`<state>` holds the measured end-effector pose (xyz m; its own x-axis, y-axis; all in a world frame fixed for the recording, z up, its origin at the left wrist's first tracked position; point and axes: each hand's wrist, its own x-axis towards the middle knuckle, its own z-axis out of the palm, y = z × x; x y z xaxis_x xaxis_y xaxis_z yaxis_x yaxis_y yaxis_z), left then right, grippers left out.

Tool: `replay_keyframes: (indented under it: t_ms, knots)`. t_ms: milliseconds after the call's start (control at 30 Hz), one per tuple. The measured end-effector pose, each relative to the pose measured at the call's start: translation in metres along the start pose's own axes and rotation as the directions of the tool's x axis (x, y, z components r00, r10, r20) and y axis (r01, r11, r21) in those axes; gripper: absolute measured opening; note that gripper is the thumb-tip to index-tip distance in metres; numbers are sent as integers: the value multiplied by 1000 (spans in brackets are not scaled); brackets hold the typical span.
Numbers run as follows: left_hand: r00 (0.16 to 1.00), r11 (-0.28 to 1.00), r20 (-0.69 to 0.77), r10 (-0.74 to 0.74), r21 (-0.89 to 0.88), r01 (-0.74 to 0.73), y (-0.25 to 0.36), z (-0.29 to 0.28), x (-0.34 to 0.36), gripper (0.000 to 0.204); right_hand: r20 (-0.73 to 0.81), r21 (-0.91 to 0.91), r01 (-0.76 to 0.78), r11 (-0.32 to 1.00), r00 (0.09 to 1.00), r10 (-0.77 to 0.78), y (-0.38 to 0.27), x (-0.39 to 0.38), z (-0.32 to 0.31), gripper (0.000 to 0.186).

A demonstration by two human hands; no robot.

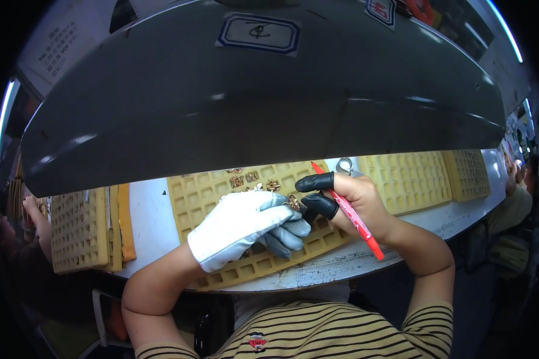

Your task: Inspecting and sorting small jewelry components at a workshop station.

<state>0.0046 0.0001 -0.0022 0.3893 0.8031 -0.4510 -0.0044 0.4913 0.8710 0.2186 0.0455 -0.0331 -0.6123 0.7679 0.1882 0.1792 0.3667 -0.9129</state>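
Observation:
My left hand (251, 230), in a white glove with grey fingers, pinches a small gold-coloured metal piece (293, 203) above a yellow compartment tray (189, 200). My right hand (356, 209), with black finger covers, grips a red marker pen (366, 236) angled with its upper end away from me. Its covered fingertips are beside the piece; whether they touch it I cannot tell. Several similar pieces (252, 176) lie in the tray's compartments, partly hidden behind my left hand.
A grey hood (263, 102) overhangs the white table (144, 236). Yellow trays stand left (78, 230) and right (401, 179), near a small metal ring-like object (345, 164). A ruler (323, 274) runs along the front edge. Other people's hands show at far left (39, 212) and right (513, 176).

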Motion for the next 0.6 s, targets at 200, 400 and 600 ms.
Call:
replay_keyframes:
  t_ms: [200, 400, 600]
  knots:
    - [996, 994, 93, 6, -112, 5, -6, -7, 1, 33, 20, -194, 245, 950, 969, -246, 13, 2, 2, 32]
    - [995, 995, 97, 20, -99, -10, -6, -7, 0, 33, 105, -173, 81, 982, 992, -63, 5, 0, 0, 38]
    - [1000, 999, -3, -30, 34, 30, -4, -2, 4, 32, 103, -187, 190, 964, 979, -173, 8, -1, 2, 44]
